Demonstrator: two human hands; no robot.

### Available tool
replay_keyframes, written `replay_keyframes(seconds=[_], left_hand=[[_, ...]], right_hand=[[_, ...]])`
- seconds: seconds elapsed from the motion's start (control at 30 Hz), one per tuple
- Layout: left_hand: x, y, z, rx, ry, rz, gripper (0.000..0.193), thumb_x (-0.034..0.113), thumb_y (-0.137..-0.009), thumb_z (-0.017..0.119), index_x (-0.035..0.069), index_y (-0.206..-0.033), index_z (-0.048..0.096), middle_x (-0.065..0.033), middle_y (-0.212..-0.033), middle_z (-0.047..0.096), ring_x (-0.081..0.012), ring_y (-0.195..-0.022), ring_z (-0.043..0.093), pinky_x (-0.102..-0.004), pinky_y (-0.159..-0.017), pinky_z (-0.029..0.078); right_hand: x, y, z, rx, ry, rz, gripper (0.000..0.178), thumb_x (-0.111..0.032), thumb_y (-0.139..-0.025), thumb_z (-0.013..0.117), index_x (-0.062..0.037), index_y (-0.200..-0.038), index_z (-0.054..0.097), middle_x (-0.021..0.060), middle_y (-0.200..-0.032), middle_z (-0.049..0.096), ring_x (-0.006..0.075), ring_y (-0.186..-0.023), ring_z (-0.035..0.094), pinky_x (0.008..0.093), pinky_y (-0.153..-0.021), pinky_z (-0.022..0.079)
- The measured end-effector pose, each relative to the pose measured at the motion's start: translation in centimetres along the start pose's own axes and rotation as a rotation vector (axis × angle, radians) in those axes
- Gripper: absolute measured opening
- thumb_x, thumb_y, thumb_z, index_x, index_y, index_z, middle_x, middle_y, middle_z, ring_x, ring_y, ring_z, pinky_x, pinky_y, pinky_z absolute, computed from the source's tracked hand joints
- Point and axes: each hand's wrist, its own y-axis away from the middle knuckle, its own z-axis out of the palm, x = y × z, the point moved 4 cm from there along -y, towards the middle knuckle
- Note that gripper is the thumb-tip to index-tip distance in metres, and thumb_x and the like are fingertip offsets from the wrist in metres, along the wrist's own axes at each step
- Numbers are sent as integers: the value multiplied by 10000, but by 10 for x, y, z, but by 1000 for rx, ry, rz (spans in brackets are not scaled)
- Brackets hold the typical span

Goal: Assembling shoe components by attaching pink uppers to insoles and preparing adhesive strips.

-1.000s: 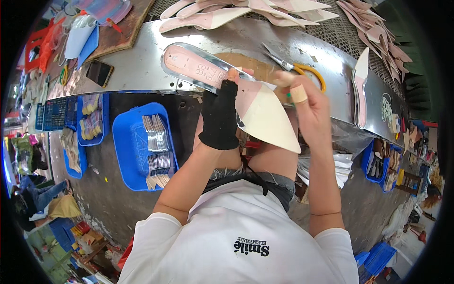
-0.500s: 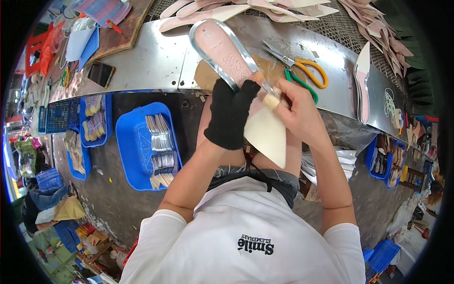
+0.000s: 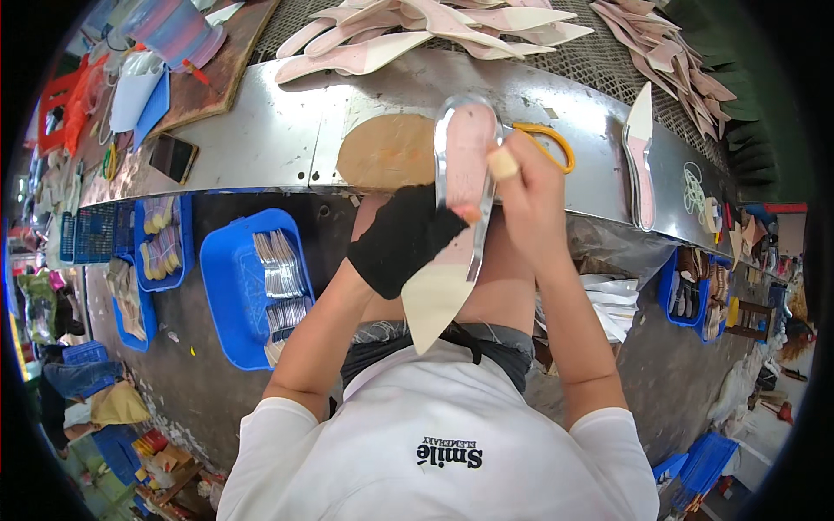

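A pointed insole (image 3: 467,161), pink over the heel and middle and cream at the toe, is held above my lap with its toe toward me. Shiny silver edging (image 3: 440,143) runs around its heel and sides. My left hand (image 3: 407,239), in a black fingerless glove, is closed around the middle of the insole, thumb on top. At the insole's right edge near the heel, my right hand (image 3: 534,191) is closed against the silver edging, with tan tape on a digit. Behind it, scissors with a yellow handle (image 3: 563,143) lie mostly hidden on the metal bench.
The metal bench (image 3: 261,130) carries a brown oval patch (image 3: 382,152), a phone (image 3: 174,158), and a short insole stack (image 3: 640,161). More insoles (image 3: 373,52) lie on mesh behind. A blue bin (image 3: 230,278) with silver-edged pieces stands at lower left; another blue bin (image 3: 686,291) is right.
The insole has turned from slanting to nearly upright and shifted right, now covering much of the scissors. My right hand has moved up along its edge toward the heel. The whole view has shifted slightly.
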Motion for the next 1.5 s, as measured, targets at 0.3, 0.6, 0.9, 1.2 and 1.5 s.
replay_keyframes(seconds=[0.3, 0.6, 0.9, 1.2, 1.5], left_hand=[[-4, 0, -6, -86, -150, -93, 447, 437, -833, 618, -10, -843, 618, -158, -633, 597, -282, -557, 557, -359, -558, 424], [-8, -1, 4, -57, 67, 73, 413, 402, -828, 637, -11, -820, 633, -134, -612, 582, -244, -544, 548, -349, -564, 416], [-41, 5, 22, -211, 350, -7, 465, 427, -845, 613, -3, -1021, 590, -104, -676, 588, -203, -662, 574, -339, -629, 461], [-29, -7, 12, -129, 891, -96, 578, 484, -950, 394, 25, -1297, 442, -69, -1040, 593, -158, -906, 562, -276, -804, 460], [-48, -6, 11, 185, 1092, -234, 419, 162, -891, 592, 47, -1276, 474, -28, -1001, 601, -97, -859, 572, -230, -728, 468]], right_hand=[[8, -28, -13, -163, -287, 307, 284, -232, -909, 572, 8, -756, 576, -79, -594, 392, 28, -572, 332, 214, -512, 278], [-38, -13, 4, 284, 466, -312, 371, -242, -762, 703, 15, -1016, 623, 107, -843, 612, 104, -780, 541, 244, -672, 430], [-12, -41, -6, -416, -620, 385, 364, -284, -868, 625, 43, -1027, 633, 110, -863, 679, 140, -751, 634, 249, -664, 495], [0, -47, -37, -88, -195, 218, 226, -228, -856, 643, -10, -806, 682, -54, -607, 547, 5, -540, 454, 157, -459, 343], [-21, -5, 0, 80, 36, -170, 626, -158, -729, 731, -14, -1278, 467, 93, -1222, 483, 82, -807, 558, 245, -686, 482]])
